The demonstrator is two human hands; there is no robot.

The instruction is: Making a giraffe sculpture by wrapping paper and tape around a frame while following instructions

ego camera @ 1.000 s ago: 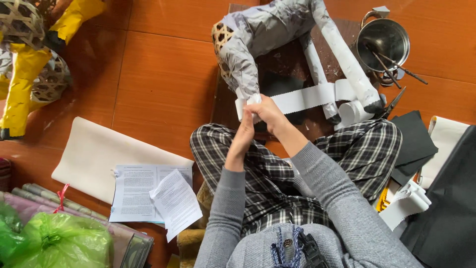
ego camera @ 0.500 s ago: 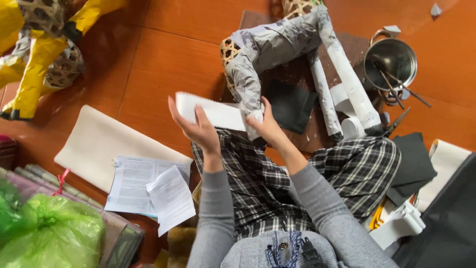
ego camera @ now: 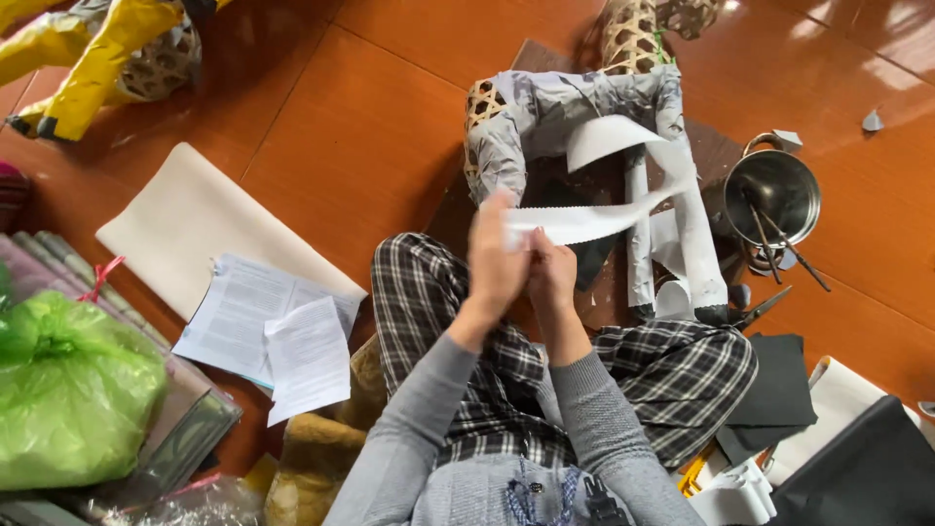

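White paper strip is pinched at its near end by the left hand and right hand, apparently in mid-covering, next needing placement onto the paper-wrapped woven frame.

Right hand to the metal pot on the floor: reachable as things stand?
Probably yes, once freed. The right hand and left hand both grip the white paper strip. The metal pot sits off to the right, with only the paper-wrapped frame's leg partly between.

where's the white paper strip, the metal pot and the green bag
white paper strip (ego camera: 584, 224), head view, middle of the strip
metal pot (ego camera: 771, 191), head view, inner wall
green bag (ego camera: 68, 390), head view, bulging front
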